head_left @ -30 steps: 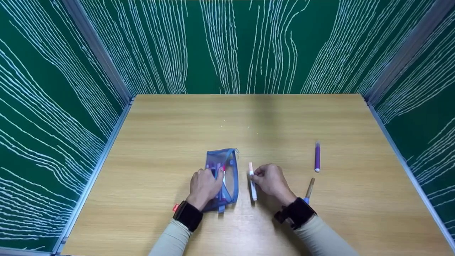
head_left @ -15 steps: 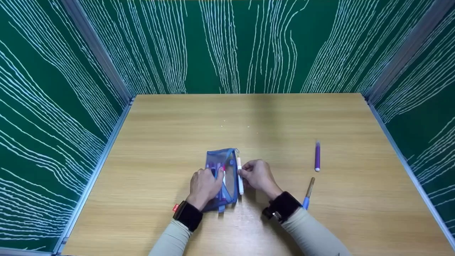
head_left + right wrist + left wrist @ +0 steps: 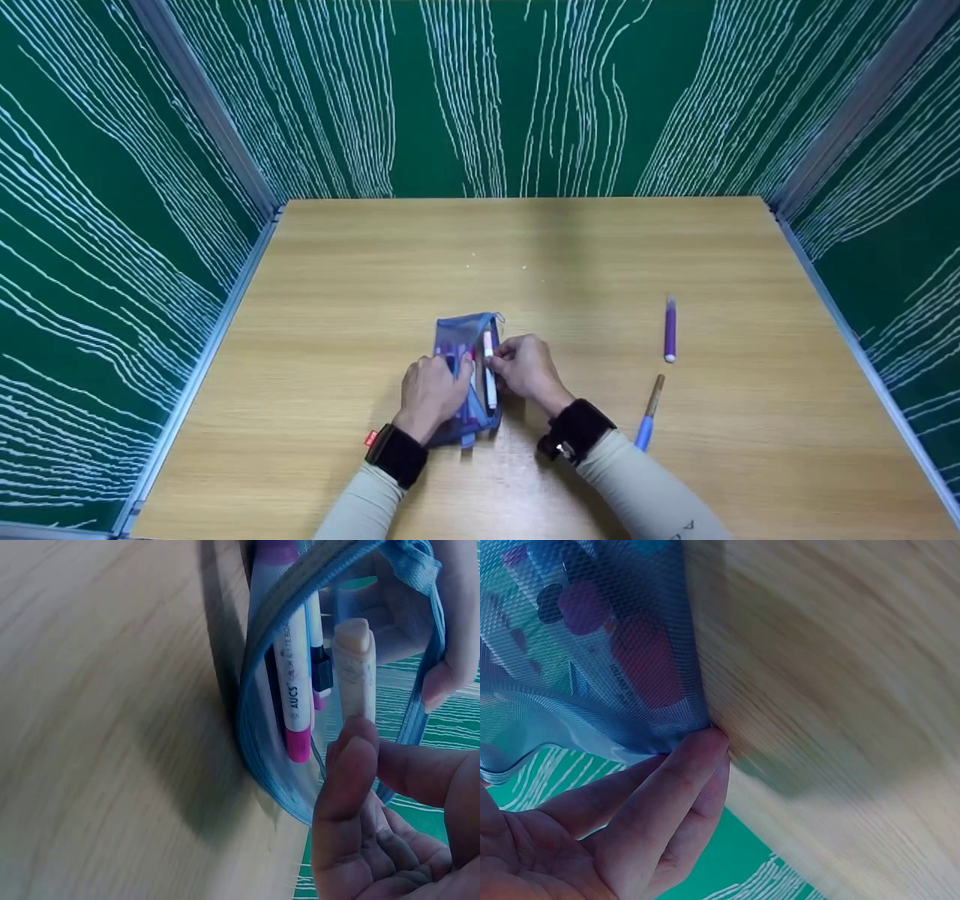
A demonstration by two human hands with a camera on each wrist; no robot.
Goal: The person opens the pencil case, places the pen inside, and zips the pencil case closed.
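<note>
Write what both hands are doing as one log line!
left hand: holds blue mesh pouch | right hand: pinches white marker at pouch's open mouth | table: purple marker, blue-and-brown item

– What's the pouch (image 3: 592,652) made of?
– See-through net cloth, and the white marker (image 3: 354,682) looks like smooth plastic
– And the worktop (image 3: 375,270)?
– Looks like smooth wood, a bit shiny

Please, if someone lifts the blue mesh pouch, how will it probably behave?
The pouch would probably sag and change shape, since its walls look like thin, see-through mesh. The markers inside could slide out if it tips, because its mouth gapes open.
</note>
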